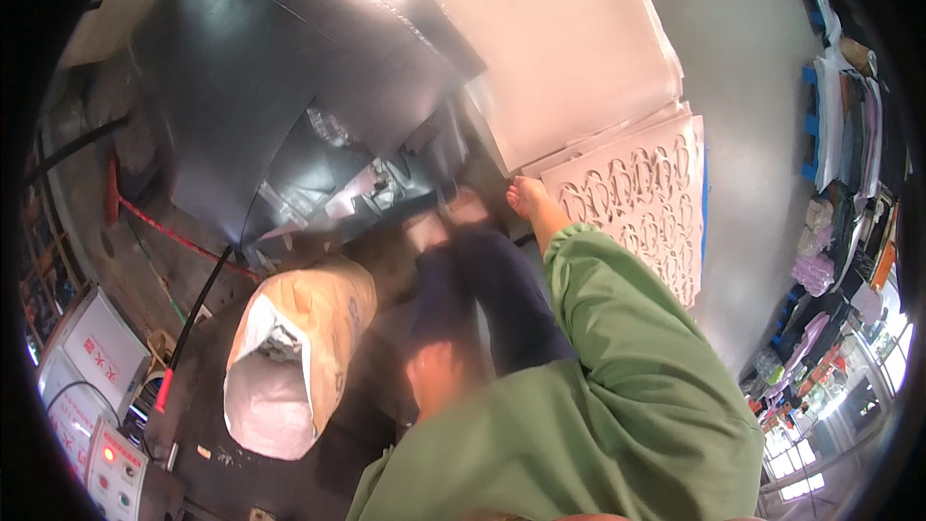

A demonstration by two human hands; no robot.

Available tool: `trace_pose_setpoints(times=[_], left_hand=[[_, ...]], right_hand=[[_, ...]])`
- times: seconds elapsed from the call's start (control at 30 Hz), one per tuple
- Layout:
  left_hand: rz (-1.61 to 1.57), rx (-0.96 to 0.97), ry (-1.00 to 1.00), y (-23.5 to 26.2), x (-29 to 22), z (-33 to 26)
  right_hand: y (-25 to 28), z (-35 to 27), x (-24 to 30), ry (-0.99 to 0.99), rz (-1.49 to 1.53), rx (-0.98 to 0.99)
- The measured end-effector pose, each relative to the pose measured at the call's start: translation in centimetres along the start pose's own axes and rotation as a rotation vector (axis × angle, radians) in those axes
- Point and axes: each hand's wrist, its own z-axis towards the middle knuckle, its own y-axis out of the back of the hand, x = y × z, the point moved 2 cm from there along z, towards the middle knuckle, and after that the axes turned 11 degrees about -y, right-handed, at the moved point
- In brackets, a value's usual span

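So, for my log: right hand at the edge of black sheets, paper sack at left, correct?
Not black: the head view shows the right hand at the edge of pale sheets, with the paper sack at left.

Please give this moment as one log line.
right hand: at corner of die-cut pale sheet, grip unclear | left hand: blurred, near dark trousers

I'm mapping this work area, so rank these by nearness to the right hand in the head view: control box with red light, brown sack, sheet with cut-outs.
From the right hand:
1. Sheet with cut-outs, just to its right.
2. Brown sack, lower left of it.
3. Control box, at the picture's lower left edge.
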Motion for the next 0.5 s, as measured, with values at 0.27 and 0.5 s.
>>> trace_pose_setpoints(times=[0.27, 0.5], left_hand=[[0.058, 0.056, 0.056, 0.9, 1.2, 3.3], [0.073, -0.004, -0.078, 2.0, 2.4, 4.2]], right_hand=[[-3.4, 7.4, 1.9, -0.066, 0.380, 0.004], [-1.2, 3.5, 2.3, -0.097, 0.656, 0.414]])
